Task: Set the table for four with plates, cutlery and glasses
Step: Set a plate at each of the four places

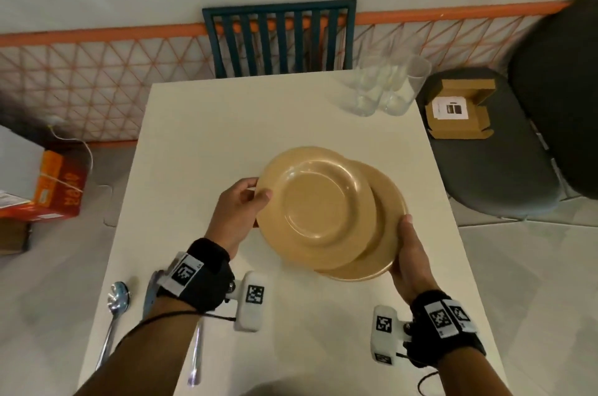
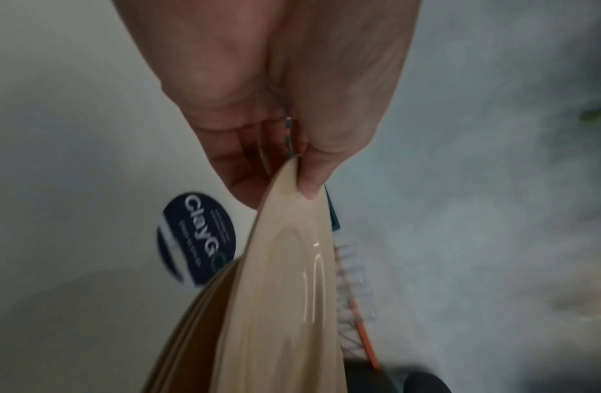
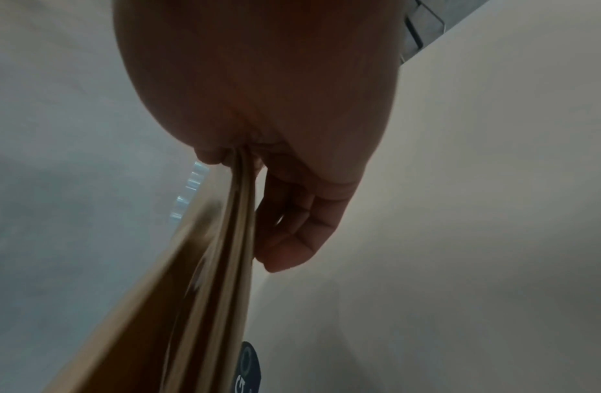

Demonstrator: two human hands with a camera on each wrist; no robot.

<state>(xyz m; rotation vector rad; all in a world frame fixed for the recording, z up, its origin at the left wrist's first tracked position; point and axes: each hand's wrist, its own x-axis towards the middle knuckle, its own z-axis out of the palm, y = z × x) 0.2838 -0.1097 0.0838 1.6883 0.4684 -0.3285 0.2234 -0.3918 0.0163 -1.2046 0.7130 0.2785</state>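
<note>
My left hand [image 1: 250,198] pinches the left rim of the top tan plate [image 1: 315,208], thumb on top; the left wrist view shows that plate [image 2: 285,279] slid off the stack. My right hand [image 1: 409,243] grips the right edge of the tan plate stack [image 1: 386,224] beneath it, fingers under the stacked rims [image 3: 225,266]. A dark round sticker [image 2: 195,239] shows on an underside. Both are held above the white table [image 1: 200,143]. Clear glasses [image 1: 382,88] cluster at the table's far right corner. A spoon [image 1: 113,314] and more cutlery [image 1: 195,350] lie at the near left.
A dark blue slatted chair [image 1: 280,36] stands at the table's far end. A grey chair [image 1: 492,149] on the right carries an open cardboard box [image 1: 459,110]. Orange boxes [image 1: 55,191] sit on the floor at left. An orange lattice fence [image 1: 97,78] runs behind.
</note>
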